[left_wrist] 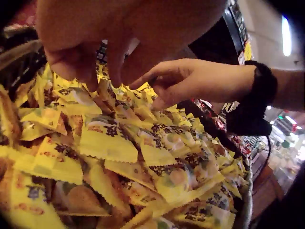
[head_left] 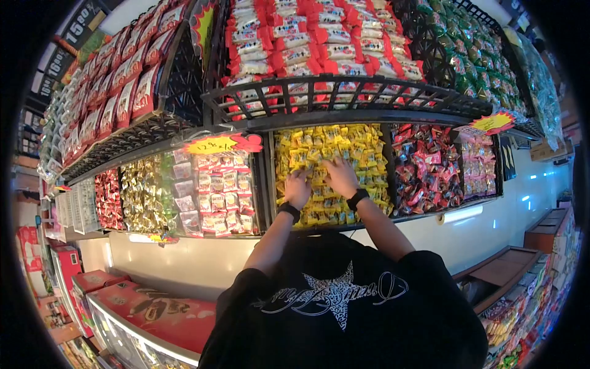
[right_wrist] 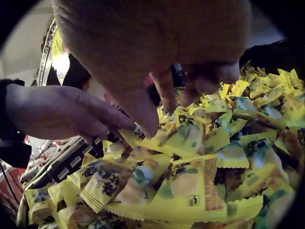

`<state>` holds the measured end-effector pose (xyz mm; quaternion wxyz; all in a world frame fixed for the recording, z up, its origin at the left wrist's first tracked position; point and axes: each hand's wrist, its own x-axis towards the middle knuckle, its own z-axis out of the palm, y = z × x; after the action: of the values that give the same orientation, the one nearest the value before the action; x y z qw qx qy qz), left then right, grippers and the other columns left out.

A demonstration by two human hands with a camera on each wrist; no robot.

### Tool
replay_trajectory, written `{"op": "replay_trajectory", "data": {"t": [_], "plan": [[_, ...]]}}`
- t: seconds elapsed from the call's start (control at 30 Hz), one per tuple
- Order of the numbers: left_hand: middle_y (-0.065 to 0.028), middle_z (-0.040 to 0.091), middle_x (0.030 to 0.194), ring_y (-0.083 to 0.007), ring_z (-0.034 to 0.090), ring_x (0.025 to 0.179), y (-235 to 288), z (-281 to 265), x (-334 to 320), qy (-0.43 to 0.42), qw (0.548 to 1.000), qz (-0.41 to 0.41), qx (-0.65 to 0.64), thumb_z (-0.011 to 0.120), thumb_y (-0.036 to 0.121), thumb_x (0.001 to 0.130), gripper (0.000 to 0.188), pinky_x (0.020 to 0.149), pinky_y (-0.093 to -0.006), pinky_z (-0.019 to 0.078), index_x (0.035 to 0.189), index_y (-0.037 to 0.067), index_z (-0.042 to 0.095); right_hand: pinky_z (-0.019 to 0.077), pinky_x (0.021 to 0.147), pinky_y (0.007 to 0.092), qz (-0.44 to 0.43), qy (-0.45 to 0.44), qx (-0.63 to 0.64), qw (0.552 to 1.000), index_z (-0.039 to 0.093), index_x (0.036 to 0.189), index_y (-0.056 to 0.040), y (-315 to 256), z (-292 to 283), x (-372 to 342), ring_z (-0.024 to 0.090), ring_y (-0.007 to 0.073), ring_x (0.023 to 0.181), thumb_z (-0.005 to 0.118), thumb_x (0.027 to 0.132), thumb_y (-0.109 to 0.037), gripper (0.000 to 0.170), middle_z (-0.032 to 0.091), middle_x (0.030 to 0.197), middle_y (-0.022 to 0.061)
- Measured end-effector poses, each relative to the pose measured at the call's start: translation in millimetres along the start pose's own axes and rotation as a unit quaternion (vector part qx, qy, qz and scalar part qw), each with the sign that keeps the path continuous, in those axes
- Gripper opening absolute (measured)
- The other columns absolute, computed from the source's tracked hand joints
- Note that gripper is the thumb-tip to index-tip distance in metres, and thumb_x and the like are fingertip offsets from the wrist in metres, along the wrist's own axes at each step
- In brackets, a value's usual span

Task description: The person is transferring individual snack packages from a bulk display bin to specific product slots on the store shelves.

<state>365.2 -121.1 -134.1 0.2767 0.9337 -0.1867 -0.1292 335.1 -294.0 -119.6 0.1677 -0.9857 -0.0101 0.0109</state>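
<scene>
Both bare hands are in a bin of small yellow snack packets (head_left: pixel 310 141), straight ahead in the head view. My left hand (head_left: pixel 298 189) touches packets left of the bin's middle, its fingers pointing down among them. Just to its right, my right hand (head_left: pixel 342 177) reaches a little farther in, fingertips on the packets. In the left wrist view, the right hand (left_wrist: pixel 200 81) has its thumb and fingers apart over the pile. The right wrist view shows the left hand (right_wrist: pixel 66 109) with fingertips at a yellow packet (right_wrist: pixel 186 138). Between the fingertips, packets are partly hidden.
Above stands a black crate (head_left: pixel 344 95) of red-and-white packets. Red-and-white packets (head_left: pixel 222 190) lie left of the yellow bin, dark red wrapped sweets (head_left: pixel 427 166) right of it. A yellow price sign (head_left: pixel 215 144) hangs at the left. A red freezer (head_left: pixel 153 307) stands below left.
</scene>
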Motion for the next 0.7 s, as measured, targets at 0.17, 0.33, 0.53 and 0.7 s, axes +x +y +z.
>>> {"op": "replay_trajectory", "data": {"t": [0.17,0.33,0.53,0.7], "plan": [[-0.0171,0.058,0.114,-0.0348,0.050,0.109,-9.7,16.4,-0.1,0.033,0.999,0.006,-0.028,0.056,0.012,0.083,0.036,0.095,-0.0460,0.0383,0.119,0.008,0.058,0.0433,0.085,0.0475,0.061,0.023,0.037,0.997,0.050,0.118,-0.0115,0.8,-20.4,-23.5,0.051,0.0388,0.100,0.064,0.081,-0.024,0.042,0.051,0.109,0.0189],[-0.0182,0.060,0.109,-0.0340,0.053,0.103,-15.7,28.8,-13.3,0.076,0.995,0.019,-0.063,0.060,0.012,0.076,0.034,0.092,-0.0440,0.0387,0.110,0.006,0.062,0.0444,0.081,0.0467,0.061,0.066,0.099,0.991,0.049,0.118,-0.0077,15.3,-31.7,-49.2,0.053,0.0397,0.094,0.065,0.079,-0.022,0.044,0.054,0.100,0.0205],[-0.0166,0.059,0.104,-0.0337,0.053,0.100,8.1,12.0,-38.0,0.125,0.989,-0.031,-0.071,0.061,0.010,0.076,0.027,0.090,-0.0430,0.0398,0.103,0.009,0.063,0.0458,0.078,0.0458,0.066,0.054,0.164,0.983,0.051,0.112,-0.0063,13.8,-47.2,-62.6,0.054,0.0380,0.093,0.065,0.079,-0.020,0.039,0.055,0.101,0.0206],[-0.0156,0.057,0.101,-0.0346,0.052,0.099,18.8,-1.4,-88.1,0.193,0.971,-0.061,-0.130,0.063,0.007,0.075,0.025,0.088,-0.0420,0.0412,0.100,0.009,0.063,0.0453,0.073,0.0430,0.052,0.026,0.217,0.974,0.051,0.111,-0.0066,3.0,-34.6,-73.3,0.055,0.0343,0.085,0.065,0.080,-0.016,0.035,0.055,0.091,0.0164]]}}
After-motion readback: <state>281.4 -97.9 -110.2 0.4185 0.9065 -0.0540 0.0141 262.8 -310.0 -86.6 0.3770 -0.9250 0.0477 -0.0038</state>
